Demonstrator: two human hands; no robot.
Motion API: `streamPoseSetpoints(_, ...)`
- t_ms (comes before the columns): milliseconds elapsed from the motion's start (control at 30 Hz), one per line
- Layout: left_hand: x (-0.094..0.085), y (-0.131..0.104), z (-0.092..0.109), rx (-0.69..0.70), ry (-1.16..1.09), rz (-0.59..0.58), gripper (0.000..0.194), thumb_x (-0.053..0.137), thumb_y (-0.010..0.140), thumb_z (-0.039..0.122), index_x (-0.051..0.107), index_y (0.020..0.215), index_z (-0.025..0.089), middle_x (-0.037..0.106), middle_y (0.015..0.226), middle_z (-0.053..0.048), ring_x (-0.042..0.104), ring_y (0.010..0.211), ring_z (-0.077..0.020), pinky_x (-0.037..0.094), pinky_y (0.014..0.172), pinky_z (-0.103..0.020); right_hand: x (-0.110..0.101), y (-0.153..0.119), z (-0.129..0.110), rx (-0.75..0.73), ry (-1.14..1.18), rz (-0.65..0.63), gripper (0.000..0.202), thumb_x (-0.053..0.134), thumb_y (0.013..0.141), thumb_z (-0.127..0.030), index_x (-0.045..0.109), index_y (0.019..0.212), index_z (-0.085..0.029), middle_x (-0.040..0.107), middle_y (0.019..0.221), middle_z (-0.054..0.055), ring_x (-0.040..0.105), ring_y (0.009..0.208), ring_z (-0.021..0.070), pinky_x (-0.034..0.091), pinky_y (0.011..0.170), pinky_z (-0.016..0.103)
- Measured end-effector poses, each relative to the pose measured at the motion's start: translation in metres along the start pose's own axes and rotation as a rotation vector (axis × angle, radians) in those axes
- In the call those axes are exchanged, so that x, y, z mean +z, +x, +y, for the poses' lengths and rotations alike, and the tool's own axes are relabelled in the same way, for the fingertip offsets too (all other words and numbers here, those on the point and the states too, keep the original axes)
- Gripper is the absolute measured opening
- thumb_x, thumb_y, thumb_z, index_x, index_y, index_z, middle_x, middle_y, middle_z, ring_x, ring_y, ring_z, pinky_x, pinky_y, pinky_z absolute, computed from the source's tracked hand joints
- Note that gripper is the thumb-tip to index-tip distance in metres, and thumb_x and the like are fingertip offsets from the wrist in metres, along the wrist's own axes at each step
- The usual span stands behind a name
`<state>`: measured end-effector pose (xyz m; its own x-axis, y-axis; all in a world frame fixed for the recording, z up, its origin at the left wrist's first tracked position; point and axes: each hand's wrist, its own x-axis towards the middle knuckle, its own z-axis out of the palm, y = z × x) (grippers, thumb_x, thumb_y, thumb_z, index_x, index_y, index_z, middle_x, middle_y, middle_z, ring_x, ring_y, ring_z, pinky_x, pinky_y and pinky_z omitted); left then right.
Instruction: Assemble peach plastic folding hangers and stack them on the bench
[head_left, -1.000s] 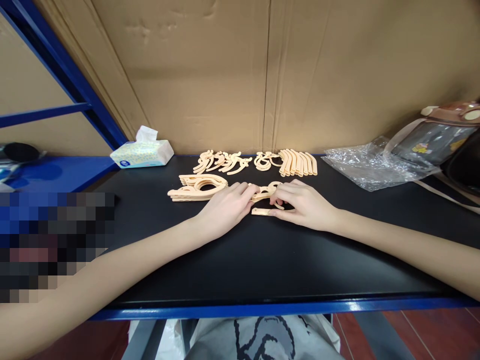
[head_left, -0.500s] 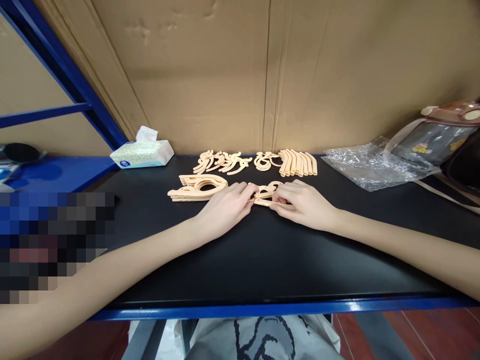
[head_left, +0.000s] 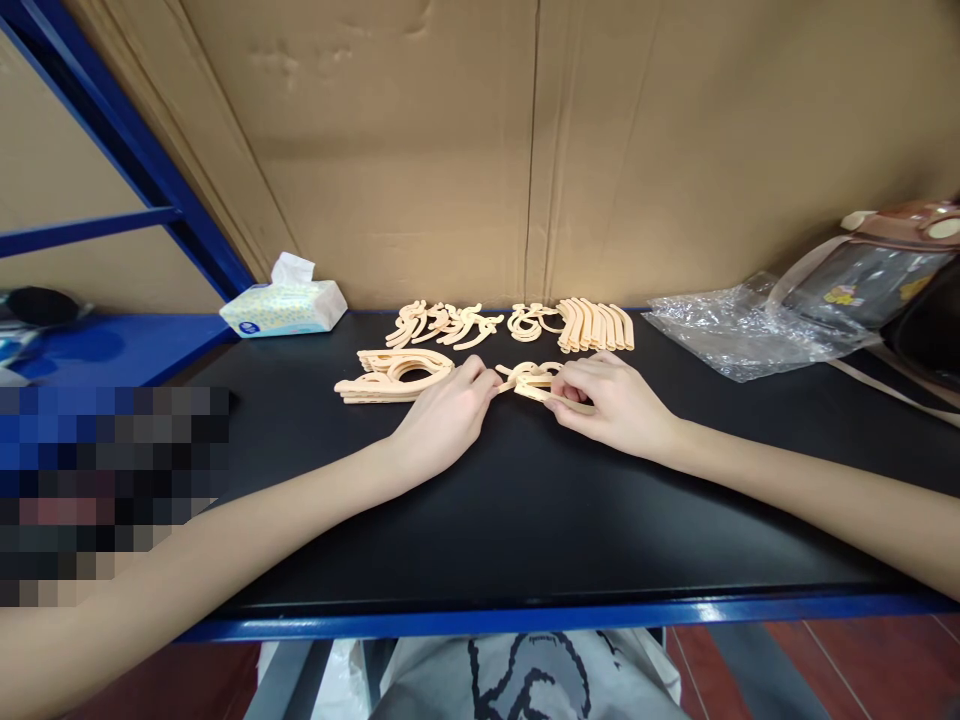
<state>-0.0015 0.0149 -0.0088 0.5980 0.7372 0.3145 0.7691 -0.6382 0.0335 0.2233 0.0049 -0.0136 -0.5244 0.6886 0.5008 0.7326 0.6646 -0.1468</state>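
Head view from where I stand: the left hand point(head_left: 450, 415) has its fingertips pinched on a slim cream piece point(head_left: 506, 385), while the right hand point(head_left: 619, 400), fingers curled in, grips a cream strip point(head_left: 533, 393) just beside it. Both pieces sit mid-bench point(head_left: 525, 530), between a stack of cream parts point(head_left: 386, 386) and the right hand; their exact joint is hidden.

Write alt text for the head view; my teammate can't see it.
A left hand and right hand hold pale curved pieces between them above a black table. Beside the left hand is a stack of similar pieces; more pieces lie behind, between a tissue pack at left and clear plastic at right.
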Motion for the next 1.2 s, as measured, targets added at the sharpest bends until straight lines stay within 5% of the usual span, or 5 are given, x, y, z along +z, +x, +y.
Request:
streamPoseSetpoints(267,0.0003,-0.0004,-0.0008,0.017,-0.095,0.031,0.02,0.029,0.094,0.011,0.048,0.096,0.017,0.058,0.088,-0.004,0.056,0.08,-0.0191,0.047,0.07,-0.032,-0.0006,0.0012,-0.0004,-0.031,0.005,-0.064,0.015,0.053,0.085,-0.026,0.052,0.072,-0.02,0.058,0.069,-0.002,0.052,0.065,0.0136,0.034,0.076,0.031)
streamPoseSetpoints(567,0.0006,0.0001,-0.0014,0.101,-0.056,0.029,0.038,0.033,0.09,0.004,0.047,0.122,0.017,0.059,0.097,-0.005,0.055,0.091,-0.0208,0.047,0.081,-0.035,0.0014,0.0007,0.003,-0.051,0.025,-0.073,0.016,0.051,0.088,-0.028,0.053,0.075,-0.02,0.062,0.077,0.0,0.055,0.071,0.0147,0.034,0.079,0.032)
streamPoseSetpoints(1200,-0.0014,0.0009,-0.0036,0.256,-0.173,-0.011,0.049,0.031,0.072,-0.01,0.049,0.107,0.018,0.054,0.111,-0.005,0.051,0.099,-0.0194,0.044,0.084,-0.031,0.0005,-0.0003,0.0034,-0.152,0.077,-0.099,0.014,0.054,0.089,-0.028,0.053,0.078,-0.019,0.058,0.077,-0.002,0.056,0.078,0.0134,0.034,0.08,0.031)
